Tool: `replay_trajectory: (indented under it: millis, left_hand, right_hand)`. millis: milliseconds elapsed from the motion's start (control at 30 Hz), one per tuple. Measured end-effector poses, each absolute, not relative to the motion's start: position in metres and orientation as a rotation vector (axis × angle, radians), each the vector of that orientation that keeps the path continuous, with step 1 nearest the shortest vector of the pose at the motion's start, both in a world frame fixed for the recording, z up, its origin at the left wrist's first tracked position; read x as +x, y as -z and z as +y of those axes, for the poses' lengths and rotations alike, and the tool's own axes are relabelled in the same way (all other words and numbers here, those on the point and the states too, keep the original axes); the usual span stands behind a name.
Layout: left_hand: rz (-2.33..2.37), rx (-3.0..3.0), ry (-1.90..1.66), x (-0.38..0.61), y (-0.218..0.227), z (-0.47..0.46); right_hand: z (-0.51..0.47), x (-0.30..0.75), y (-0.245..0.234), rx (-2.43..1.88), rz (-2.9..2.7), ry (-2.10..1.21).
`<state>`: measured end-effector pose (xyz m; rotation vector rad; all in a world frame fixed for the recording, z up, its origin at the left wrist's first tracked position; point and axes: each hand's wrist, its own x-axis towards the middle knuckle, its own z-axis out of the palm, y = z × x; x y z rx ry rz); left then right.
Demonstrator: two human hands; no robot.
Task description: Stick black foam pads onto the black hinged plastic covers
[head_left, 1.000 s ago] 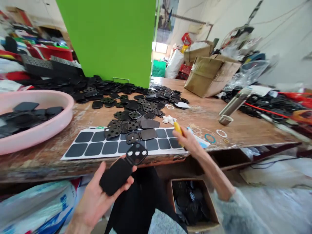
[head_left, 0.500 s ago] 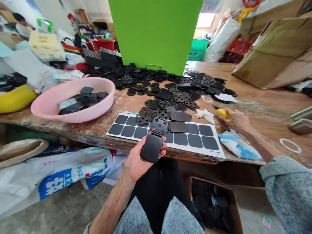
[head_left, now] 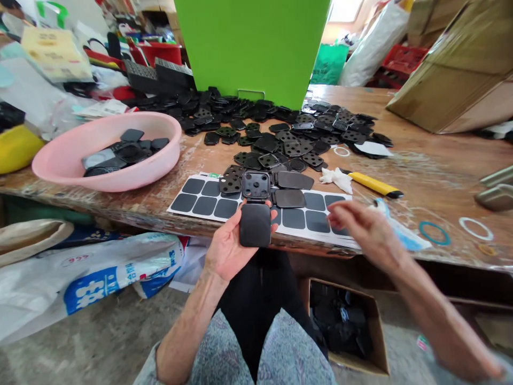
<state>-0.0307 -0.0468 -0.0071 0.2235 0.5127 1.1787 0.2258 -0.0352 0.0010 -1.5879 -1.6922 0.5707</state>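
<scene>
My left hand [head_left: 228,248] is closed around a black hinged plastic case [head_left: 255,213], palm up, just in front of the table edge; the case's perforated half lies open toward the table. My right hand [head_left: 360,227] hovers empty over the right end of a white sheet of dark rounded pads [head_left: 296,216], fingers loosely apart and a little blurred. A yellow-handled knife [head_left: 374,185] lies on the wooden table [head_left: 420,171] beyond that hand. Two loose dark pads [head_left: 289,198] sit on the sheet beside the case.
A pile of black perforated parts [head_left: 280,133] spreads before a green panel [head_left: 252,48]. A pink basin [head_left: 108,155] with black pieces stands at left. Cardboard boxes [head_left: 452,80] sit at right; a carton of black parts [head_left: 340,326] is under the table. Rubber rings [head_left: 433,232] lie at right.
My right hand let go of the yellow knife, which now lies on the table, and moved back left over the pad sheet. My left hand keeps the case, nearly still.
</scene>
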Motion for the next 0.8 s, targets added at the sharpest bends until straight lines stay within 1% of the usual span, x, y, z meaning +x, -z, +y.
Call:
replay_trajectory:
  millis: [67, 100, 167, 300, 433, 467, 500, 567, 600, 633, 700, 800]
  left_hand:
    - [0.5, 0.218, -1.191, -0.025, 0.008, -0.048]
    - [0.495, 0.222, -1.196, -0.023, 0.008, -0.049]
    - [0.493, 0.242, -1.206, -0.02, 0.01, -0.052]
    - [0.558, 0.273, -1.164, -0.021, 0.008, -0.055]
    - [0.73, 0.281, -1.077, -0.021, -0.003, -0.054]
    - [0.771, 0.286, -1.063, -0.02, -0.007, -0.052]
    - [0.801, 0.296, -1.06, -0.018, -0.01, -0.049]
    - [0.816, 0.314, -1.062, -0.011, -0.016, -0.042]
    - [0.804, 0.323, -1.062, -0.006, -0.019, -0.038]
    - [0.788, 0.331, -1.058, -0.001, -0.022, -0.035]
    - [0.753, 0.343, -1.054, 0.011, -0.026, -0.028]
    - [0.706, 0.354, -1.06, 0.032, -0.028, -0.017]
  right_hand:
    - [-0.065, 0.18, 0.009, -1.414, -1.513, -1.018]
    - [-0.075, 0.16, 0.014, -1.334, -1.427, -1.163]
    - [-0.086, 0.129, 0.023, -1.195, -1.234, -1.344]
    - [-0.091, 0.104, 0.03, -1.058, -0.997, -1.404]
    - [-0.094, 0.12, 0.023, -1.114, -1.13, -1.38]
    - [-0.092, 0.131, 0.021, -1.164, -1.202, -1.313]
    - [-0.09, 0.146, 0.018, -1.259, -1.283, -1.174]
    - [-0.08, 0.186, 0.012, -1.529, -1.395, -0.74]
    - [-0.074, 0.21, 0.009, -1.691, -1.405, -0.446]
    - [-0.066, 0.234, 0.006, -1.778, -1.364, -0.301]
    - [-0.047, 0.279, 0.004, -1.884, -1.288, -0.135]
    - [-0.016, 0.322, 0.01, -1.981, -1.276, -0.029]
